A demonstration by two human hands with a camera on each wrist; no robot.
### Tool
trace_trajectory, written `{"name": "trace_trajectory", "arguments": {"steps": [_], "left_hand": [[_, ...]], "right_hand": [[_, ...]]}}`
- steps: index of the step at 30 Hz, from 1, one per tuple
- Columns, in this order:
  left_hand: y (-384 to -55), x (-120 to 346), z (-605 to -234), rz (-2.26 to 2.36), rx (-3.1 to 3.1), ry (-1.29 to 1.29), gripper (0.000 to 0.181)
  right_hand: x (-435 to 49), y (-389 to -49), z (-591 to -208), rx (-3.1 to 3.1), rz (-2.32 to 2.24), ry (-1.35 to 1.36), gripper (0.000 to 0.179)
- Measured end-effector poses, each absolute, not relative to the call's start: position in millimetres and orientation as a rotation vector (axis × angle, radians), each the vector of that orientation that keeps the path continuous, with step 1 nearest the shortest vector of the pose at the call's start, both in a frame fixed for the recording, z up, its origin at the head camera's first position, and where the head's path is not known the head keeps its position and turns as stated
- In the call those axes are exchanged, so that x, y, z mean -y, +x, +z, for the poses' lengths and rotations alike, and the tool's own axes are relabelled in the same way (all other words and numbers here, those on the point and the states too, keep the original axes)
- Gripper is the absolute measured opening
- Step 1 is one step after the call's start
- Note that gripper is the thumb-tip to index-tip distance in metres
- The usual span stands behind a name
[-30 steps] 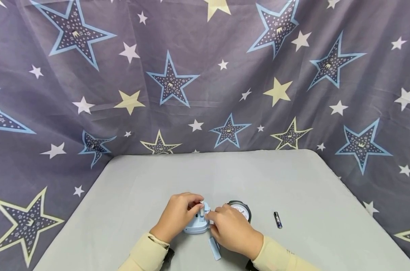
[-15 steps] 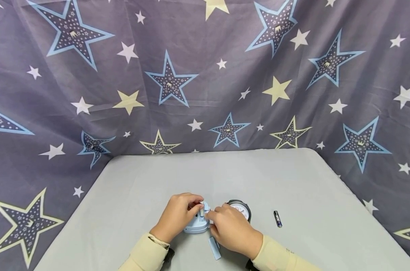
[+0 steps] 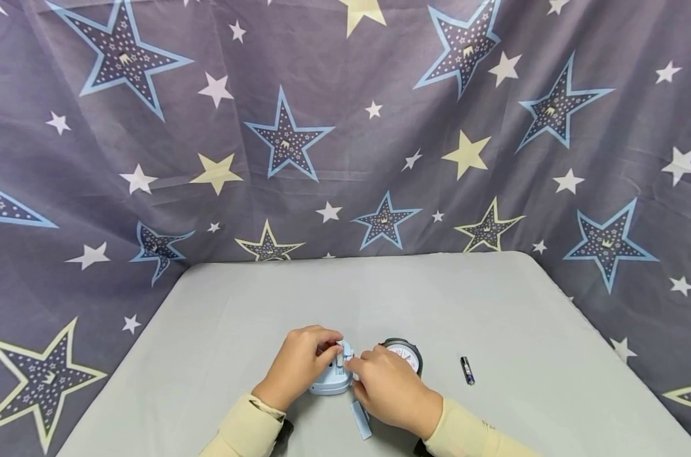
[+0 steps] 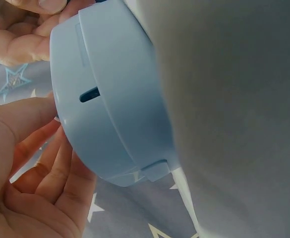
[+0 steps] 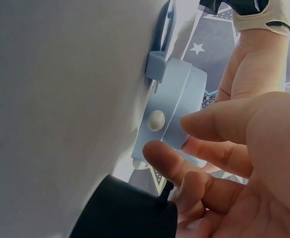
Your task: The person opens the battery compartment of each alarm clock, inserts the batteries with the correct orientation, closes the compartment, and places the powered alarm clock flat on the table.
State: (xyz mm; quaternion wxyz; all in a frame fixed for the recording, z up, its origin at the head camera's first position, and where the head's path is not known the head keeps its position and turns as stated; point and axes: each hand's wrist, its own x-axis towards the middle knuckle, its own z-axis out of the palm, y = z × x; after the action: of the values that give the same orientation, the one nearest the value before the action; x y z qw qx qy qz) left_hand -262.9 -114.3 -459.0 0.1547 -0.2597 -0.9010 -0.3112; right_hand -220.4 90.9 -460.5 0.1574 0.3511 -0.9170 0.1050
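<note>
A light blue rounded device [image 3: 329, 384] with a battery compartment lies in front of the person, its slotted side wall filling much of the left wrist view. My left hand [image 3: 299, 362] reaches over it from the left, thumb and index finger pinching a pale battery [image 3: 340, 358] at the compartment. From the right, my right hand [image 3: 393, 390] holds the device's edge between thumb and fingers. White round knobs [image 5: 156, 120] stick out of the device's side in the right wrist view. A light blue battery cover [image 3: 361, 419] lies on the table just below the right hand.
Behind the right hand lies a round black-rimmed clock [image 3: 405, 352], partly hidden; its black side [image 5: 130, 210] is close to the fingers in the right wrist view. A dark battery [image 3: 467, 370] lies farther right on the grey table [image 3: 254, 304]. Star-printed cloth [image 3: 322, 190] hangs around the table.
</note>
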Motion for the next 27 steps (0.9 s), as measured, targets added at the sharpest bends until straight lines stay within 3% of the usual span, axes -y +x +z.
{"name": "trace_trajectory", "arguments": {"steps": [27], "left_hand": [[-261.1, 114.2, -460.3, -0.821, 2.605, -0.731, 0.017]], "right_hand": [[-89.5, -217.8, -459.6, 2.596, 0.242, 1.003, 0.021]]}}
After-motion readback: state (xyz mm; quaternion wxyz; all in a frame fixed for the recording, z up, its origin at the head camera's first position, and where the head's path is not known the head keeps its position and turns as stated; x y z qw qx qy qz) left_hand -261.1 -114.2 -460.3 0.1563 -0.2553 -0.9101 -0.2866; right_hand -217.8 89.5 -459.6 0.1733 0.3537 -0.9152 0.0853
